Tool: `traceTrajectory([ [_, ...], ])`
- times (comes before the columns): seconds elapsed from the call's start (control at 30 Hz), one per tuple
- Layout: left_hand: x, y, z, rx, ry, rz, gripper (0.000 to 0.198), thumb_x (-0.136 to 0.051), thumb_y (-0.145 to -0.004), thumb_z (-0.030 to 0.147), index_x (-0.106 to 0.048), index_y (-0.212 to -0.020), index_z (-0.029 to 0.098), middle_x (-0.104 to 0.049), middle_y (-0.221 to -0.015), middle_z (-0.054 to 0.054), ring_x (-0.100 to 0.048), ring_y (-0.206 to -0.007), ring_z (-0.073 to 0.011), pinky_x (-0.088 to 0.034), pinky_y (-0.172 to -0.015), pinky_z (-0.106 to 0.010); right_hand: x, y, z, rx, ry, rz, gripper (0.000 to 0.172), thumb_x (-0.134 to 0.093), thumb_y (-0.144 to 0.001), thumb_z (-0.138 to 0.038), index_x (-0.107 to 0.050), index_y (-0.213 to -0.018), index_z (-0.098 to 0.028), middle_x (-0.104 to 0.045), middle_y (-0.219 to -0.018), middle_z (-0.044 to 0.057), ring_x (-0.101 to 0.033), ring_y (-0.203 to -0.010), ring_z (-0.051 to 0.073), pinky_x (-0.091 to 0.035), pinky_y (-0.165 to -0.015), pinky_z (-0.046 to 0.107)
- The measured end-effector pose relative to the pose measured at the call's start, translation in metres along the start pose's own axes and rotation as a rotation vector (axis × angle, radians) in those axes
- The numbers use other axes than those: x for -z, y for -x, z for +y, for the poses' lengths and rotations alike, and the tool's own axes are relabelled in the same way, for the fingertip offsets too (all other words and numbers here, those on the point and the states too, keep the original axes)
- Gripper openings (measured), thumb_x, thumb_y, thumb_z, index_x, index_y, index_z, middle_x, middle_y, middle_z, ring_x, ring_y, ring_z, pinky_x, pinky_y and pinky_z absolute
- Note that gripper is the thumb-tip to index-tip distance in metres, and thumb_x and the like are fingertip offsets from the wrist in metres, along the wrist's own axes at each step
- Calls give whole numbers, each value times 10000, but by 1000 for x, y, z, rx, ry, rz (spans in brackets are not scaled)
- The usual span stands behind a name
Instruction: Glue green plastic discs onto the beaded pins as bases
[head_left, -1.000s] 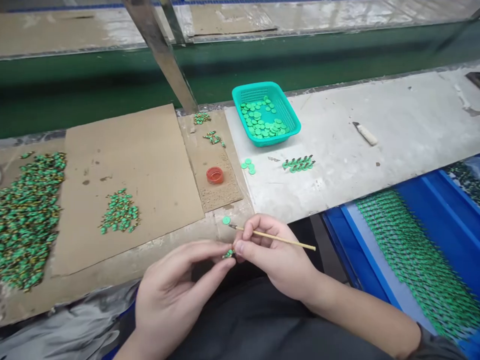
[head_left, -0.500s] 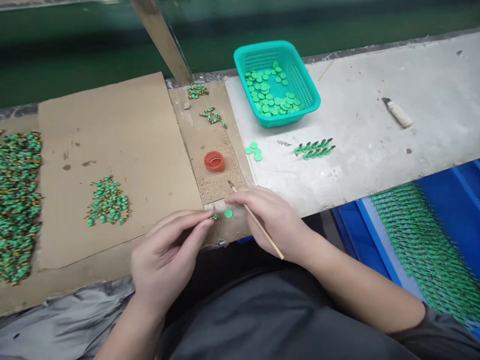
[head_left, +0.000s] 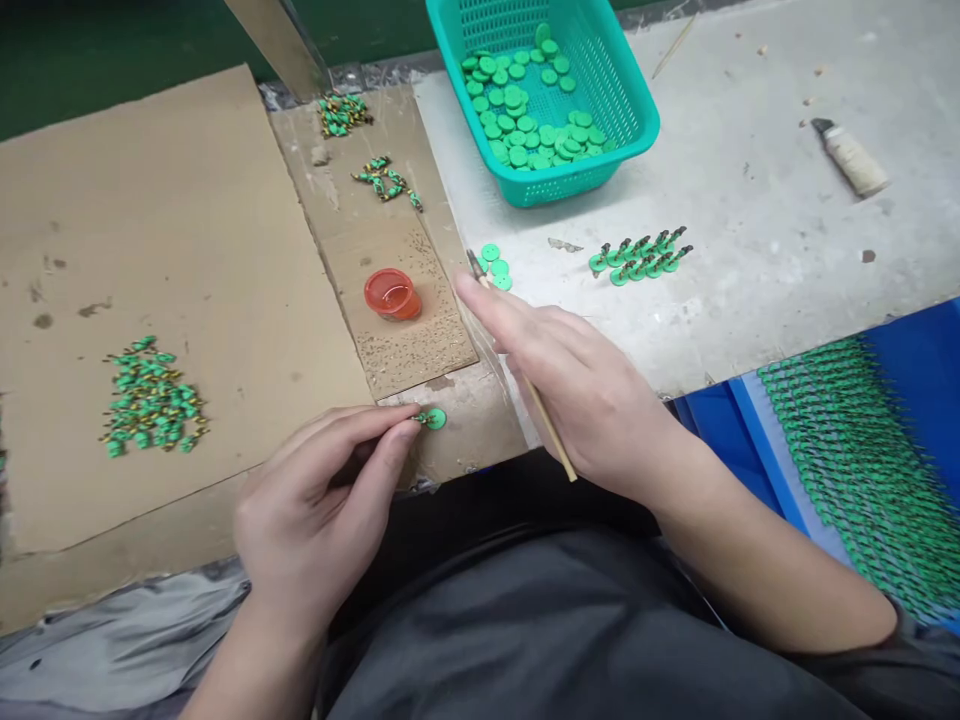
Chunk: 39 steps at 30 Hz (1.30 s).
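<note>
My left hand (head_left: 322,500) is closed in a pinch at the near edge of the worktop. Between thumb and forefinger is a small green-and-gold piece (head_left: 422,419), mostly hidden by the fingertips. Its visible end meets or overlaps a round green disc (head_left: 437,419); whether they are joined I cannot tell. A thin wooden brush (head_left: 551,432) with a dark tip is gripped in my right hand (head_left: 585,400), slanting under the fingers. The brush tip is close to several loose green discs (head_left: 500,268). Left of it stands a small red cup (head_left: 394,295) of liquid.
A teal basket (head_left: 637,120) of green discs stands at the back. Discs with upright dark-tipped pieces (head_left: 645,257) form rows on the worktop. Green-and-gold pieces (head_left: 154,400) lie heaped on cardboard (head_left: 225,250). A white tube (head_left: 855,160) lies right; a blue tray (head_left: 911,360) is below.
My right hand and brush have moved away from the disc, up towards the loose discs. The piece in my left hand now meets the disc. The head view has shifted closer.
</note>
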<state>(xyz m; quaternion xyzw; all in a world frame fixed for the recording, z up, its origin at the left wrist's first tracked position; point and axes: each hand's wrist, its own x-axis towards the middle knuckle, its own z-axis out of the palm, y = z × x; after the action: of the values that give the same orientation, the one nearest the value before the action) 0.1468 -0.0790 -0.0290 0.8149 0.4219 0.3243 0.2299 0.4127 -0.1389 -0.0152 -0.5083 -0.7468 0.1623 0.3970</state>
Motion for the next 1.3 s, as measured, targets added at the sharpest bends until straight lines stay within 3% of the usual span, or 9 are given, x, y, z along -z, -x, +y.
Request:
traceTrajectory([
  [0.17, 0, -1, -2, -15, 11, -38, 111, -847, -1015, 256, -905, -1101, 295, -911, -1090, -7, -847, -939, -178, -676, -911, -299, 4, 1, 1, -77, -40, 22, 760, -386, -1129, -19, -388, -1824, -326, -472, -1891, 26, -567, -1693, 271, -561, -1362, 513],
  [0.33, -1, -1, -2, -76, 13, -24, 146, -856, -993, 198, -894, -1105, 285, -905, -1061, 0, -836, -908, -166, -657, -875, -284, 12, -2, 1, -154, -44, 28, 760, -463, -1116, -46, -483, -1779, -417, -583, -1812, -59, -616, -1653, 291, -575, -1361, 533],
  [0.5, -1, 2, -2, -108, -4, -19, 200, -858, -980, 136, -871, -1134, 262, -897, -1067, -5, -827, -930, -154, -643, -904, -274, 11, -2, -1, -40, 8, 46, 644, -374, -1168, -89, -523, -1760, -293, -588, -1808, 22, -619, -1651, 243, -582, -1355, 482],
  [0.7, -2, 2, -2, -199, -17, -34, 274, -859, -950, 63, -848, -1166, 231, -889, -1087, -12, -818, -936, -147, -631, -919, -270, 9, 4, -5, 8, 130, 292, 629, -406, -1144, -44, -677, -1639, -322, -780, -1610, -6, -753, -1502, 217, -672, -1225, 392],
  [0.87, -6, 1, -1, -247, -21, 4, 264, -872, -942, 57, -849, -1149, 218, -883, -1053, -16, -812, -931, -129, -626, -919, -246, 8, 5, -6, 5, 50, 339, 512, -463, -1149, -107, -696, -1583, -246, -789, -1595, 32, -781, -1459, 229, -664, -1249, 428],
  [0.97, -7, 1, -2, -232, -4, -1, 254, -877, -941, 59, -853, -1146, 207, -881, -1050, -24, -809, -941, -121, -622, -929, -236, 3, 6, -7, 5, -87, 375, 302, -575, -1141, -85, -751, -1322, -251, -885, -1310, 21, -858, -1258, 180, -703, -1143, 345],
  [1.03, -6, 1, -3, -218, 17, -5, 250, -879, -938, 57, -854, -1137, 208, -881, -1048, -22, -803, -928, -112, -619, -915, -228, 0, 6, -8, -18, -181, 397, 230, -605, -1136, -92, -691, -1213, -292, -842, -1147, -14, -869, -1112, 157, -727, -1015, 313],
  [1.17, -8, 0, -3, -205, 37, 2, 252, -881, -936, 54, -865, -1131, 213, -879, -1040, -14, -789, -914, -95, -606, -910, -215, 4, 1, -8, -75, -92, 226, 165, -586, -1170, -185, -628, -1291, -289, -795, -1295, 32, -837, -1098, 172, -686, -1035, 336],
  [1.3, -10, 1, -4, -189, 45, 17, 287, -891, -924, 55, -880, -1151, 231, -880, -1034, -13, -788, -922, -109, -605, -901, -235, 8, -7, -6, -203, -26, -51, 144, -526, -1191, -203, -670, -1195, -216, -804, -1091, 35, -790, -1021, 213, -613, -936, 330],
])
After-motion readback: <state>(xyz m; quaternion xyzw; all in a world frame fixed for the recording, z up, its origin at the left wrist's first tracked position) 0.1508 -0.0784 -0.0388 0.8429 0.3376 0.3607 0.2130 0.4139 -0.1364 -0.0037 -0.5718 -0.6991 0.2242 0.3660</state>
